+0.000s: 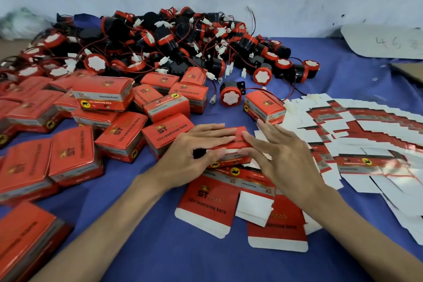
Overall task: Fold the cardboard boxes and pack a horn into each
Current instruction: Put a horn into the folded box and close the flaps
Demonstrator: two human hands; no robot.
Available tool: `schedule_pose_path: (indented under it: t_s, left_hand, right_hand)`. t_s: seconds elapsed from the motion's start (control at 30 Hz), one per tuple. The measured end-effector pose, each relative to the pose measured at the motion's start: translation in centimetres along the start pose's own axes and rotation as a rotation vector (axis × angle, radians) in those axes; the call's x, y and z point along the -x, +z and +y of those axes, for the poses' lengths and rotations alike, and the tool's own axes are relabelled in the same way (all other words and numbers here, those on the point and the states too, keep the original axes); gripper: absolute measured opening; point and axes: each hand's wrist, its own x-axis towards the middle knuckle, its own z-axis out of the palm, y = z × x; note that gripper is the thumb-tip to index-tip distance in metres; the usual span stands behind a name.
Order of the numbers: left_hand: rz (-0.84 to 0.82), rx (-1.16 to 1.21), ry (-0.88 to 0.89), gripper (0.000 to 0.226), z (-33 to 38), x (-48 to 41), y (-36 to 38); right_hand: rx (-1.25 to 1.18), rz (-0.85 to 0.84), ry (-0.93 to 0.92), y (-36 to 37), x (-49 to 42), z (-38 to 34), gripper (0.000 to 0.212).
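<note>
A red cardboard box [231, 142] sits on the blue cloth in the middle of the view, with both my hands on it. My left hand [196, 151] lies over its left end, fingers straight across the top and thumb at the front; something black shows under the palm. My right hand [281, 155] presses the right end with straight fingers. Flat unfolded boxes [206, 208] lie just in front. A single red-and-black horn [230, 96] with a wire stands behind the box, ahead of a big heap of horns [174, 39].
Several folded red boxes [103, 96] crowd the left side, one closed box [265, 107] stands behind my right hand. A fan of flat white-and-red box blanks [370, 135] covers the right. Grey card [384, 41] lies at the far right by the wall.
</note>
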Motion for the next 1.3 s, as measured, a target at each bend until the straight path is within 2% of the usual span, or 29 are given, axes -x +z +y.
schedule_pose_path:
  t_s: [0.1, 0.2, 0.3, 0.43, 0.57, 0.7, 0.77, 0.87, 0.93, 1.0, 1.03, 1.1, 1.17, 1.23, 1.3]
  left_hand:
    - [0.028, 0.105, -0.057, 0.035, 0.1, 0.0, 0.0]
    - [0.071, 0.187, -0.075, 0.030, 0.2, 0.1, 0.2]
    - [0.101, 0.011, 0.045, 0.027, 0.1, 0.0, 0.3]
    - [0.035, -0.201, 0.212, 0.030, -0.5, -0.1, 0.0]
    - [-0.076, -0.199, 0.205, 0.044, -0.6, 0.4, 0.0]
    - [-0.040, -0.289, 0.190, 0.038, -0.6, 0.4, 0.1]
    - [-0.004, -0.348, 0.177, 0.037, 0.0, 0.4, 0.2]
    - [0.163, -0.544, 0.304, 0.032, 1.4, 0.5, 0.1]
    - [0.405, -0.724, 0.365, 0.026, 2.3, 0.4, -1.0]
    - [0.642, -0.921, 0.243, 0.027, 2.6, 0.0, -2.4]
    - [0.684, -0.992, 0.161, 0.032, 2.6, -0.1, -2.8]
    - [0.591, -0.991, 0.165, 0.035, 2.5, 0.2, -2.3]
    - [0.291, -0.795, 0.243, 0.029, 2.5, 0.8, -0.9]
    - [-0.076, -0.630, 0.096, 0.043, 2.6, 1.4, 0.8]
    - [-0.270, -0.622, -0.148, 0.072, 1.6, 1.6, 1.7]
  right_hand:
    - [-0.255, 0.010, -0.074, 0.6, -0.3, 0.5, 0.031]
    - [-0.350, 0.022, -0.160, 0.7, -0.5, 0.9, 0.030]
    - [-0.425, 0.016, -0.128, 0.7, -0.7, 1.2, 0.029]
    - [-0.566, -0.030, -0.041, 0.5, -0.8, 1.5, 0.029]
    - [-0.583, -0.055, -0.041, 0.4, -0.7, 1.7, 0.029]
    - [-0.508, -0.184, -0.071, 0.2, -0.7, 1.9, 0.036]
    - [-0.570, -0.280, -0.025, -0.3, -0.8, 2.1, 0.042]
    - [-0.504, -0.364, 0.000, -0.4, -0.7, 2.7, 0.064]
    - [-0.345, -0.526, 0.065, -0.3, -0.7, 3.2, 0.084]
    - [-0.117, -0.743, 0.097, 0.2, -0.7, 3.3, 0.098]
    - [-0.070, -0.792, 0.105, 0.4, -0.7, 3.2, 0.102]
    - [-0.136, -0.751, 0.159, 0.6, -0.8, 2.9, 0.101]
    - [-0.232, -0.650, 0.194, 0.6, -1.1, 2.8, 0.088]
    - [-0.304, -0.546, 0.237, 0.6, -1.3, 2.5, 0.070]
    - [-0.332, -0.508, 0.263, 0.7, -1.2, 2.3, 0.053]
